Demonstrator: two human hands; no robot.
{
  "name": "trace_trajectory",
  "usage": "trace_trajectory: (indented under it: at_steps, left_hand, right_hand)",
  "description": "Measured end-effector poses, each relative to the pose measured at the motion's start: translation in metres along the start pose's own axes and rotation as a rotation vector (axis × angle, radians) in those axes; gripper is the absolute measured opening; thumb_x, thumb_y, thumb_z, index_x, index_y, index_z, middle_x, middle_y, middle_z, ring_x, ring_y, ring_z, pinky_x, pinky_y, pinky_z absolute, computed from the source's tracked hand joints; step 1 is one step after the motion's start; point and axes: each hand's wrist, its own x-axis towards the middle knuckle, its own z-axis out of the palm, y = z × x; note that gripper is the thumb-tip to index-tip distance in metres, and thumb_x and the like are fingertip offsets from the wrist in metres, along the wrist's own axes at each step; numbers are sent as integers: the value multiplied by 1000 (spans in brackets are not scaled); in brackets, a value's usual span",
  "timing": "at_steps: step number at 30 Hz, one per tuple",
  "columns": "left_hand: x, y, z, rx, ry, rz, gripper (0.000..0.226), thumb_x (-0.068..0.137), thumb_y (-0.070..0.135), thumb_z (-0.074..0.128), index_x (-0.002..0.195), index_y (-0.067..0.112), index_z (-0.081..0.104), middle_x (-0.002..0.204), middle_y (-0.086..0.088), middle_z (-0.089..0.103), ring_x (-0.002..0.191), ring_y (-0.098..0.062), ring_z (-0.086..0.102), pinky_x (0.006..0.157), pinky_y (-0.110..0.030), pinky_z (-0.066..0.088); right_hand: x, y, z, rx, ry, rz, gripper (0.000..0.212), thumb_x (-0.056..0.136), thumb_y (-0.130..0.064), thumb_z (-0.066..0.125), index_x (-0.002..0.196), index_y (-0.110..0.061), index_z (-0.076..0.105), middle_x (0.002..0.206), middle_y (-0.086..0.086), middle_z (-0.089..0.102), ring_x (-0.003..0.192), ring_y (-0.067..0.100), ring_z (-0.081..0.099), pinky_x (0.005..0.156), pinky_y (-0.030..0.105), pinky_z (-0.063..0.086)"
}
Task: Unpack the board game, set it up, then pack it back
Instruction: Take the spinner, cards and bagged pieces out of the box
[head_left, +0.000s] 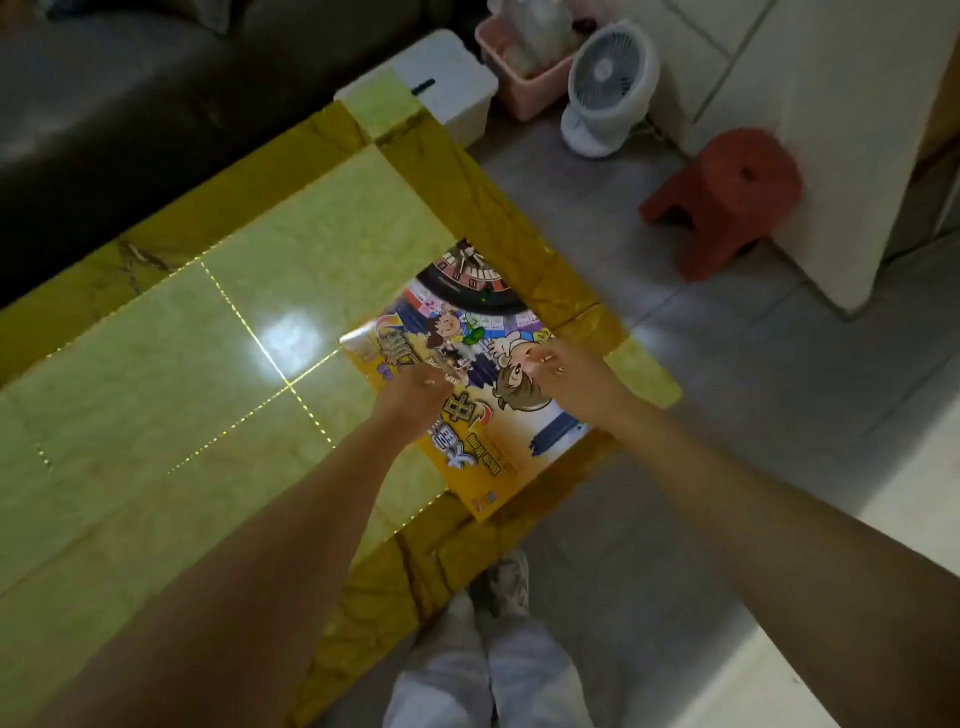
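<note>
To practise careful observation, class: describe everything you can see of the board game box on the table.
The board game box is flat and rectangular, seemingly glossy cardboard, orange-yellow, printed with cartoon figures and a roulette wheel. It lies closed, askew, near the right edge of the table. The left hand and right hand are on its lid; blur hides their grip.

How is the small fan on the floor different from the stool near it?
The fan is white; the stool is red. The fan has a round grille on a base; the stool has a flat seat with a hole, on legs. Both stand upright on the grey floor.
</note>
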Motion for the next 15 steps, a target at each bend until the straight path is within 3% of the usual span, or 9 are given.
trace_trajectory:
  at_steps: [3,5,7,9,12,15]
  left_hand:
    - [26,-24,15,15,-2,-118,26,98,24,48,114,10,62,107,-25,64,83,-34,59,78,-41,51]
    - [38,-37,23,26,-15,-174,31,97,25,49,123,11,59,113,-25,62,91,-40,62,79,-41,52]
    - [49,-47,30,53,26,-195,36,95,27,51,127,12,57,115,-23,62,97,-39,62,81,-43,52]
    - [58,-54,36,57,113,-238,45,92,30,55,133,12,50,127,-21,51,106,-39,58,88,-48,53]
    - [64,-59,42,45,238,-403,72,89,33,63,143,2,28,141,-23,28,127,-40,38,104,-49,40]
    - [69,-64,45,-95,183,-600,82,90,40,62,143,-7,20,139,-23,37,126,-37,41,101,-44,41]
  right_hand:
    - [22,20,12,3,44,52,34,99,-24,50,131,-13,53,119,-2,53,103,15,55,79,24,43]
    - [32,30,19,-13,55,72,35,100,-27,49,133,-15,50,118,1,50,95,11,54,76,21,44]
    - [42,36,22,-57,97,115,43,99,-27,50,139,-14,43,135,8,45,117,22,49,96,34,46]
    - [50,43,22,-147,143,175,54,97,-28,52,146,-13,33,147,11,35,133,29,37,109,44,36]
    - [57,61,26,-131,106,306,69,92,-41,54,150,-16,24,150,10,33,136,33,33,110,52,33]
    - [59,80,33,-85,70,367,78,86,-54,57,149,-19,26,149,10,35,135,34,36,107,55,35]
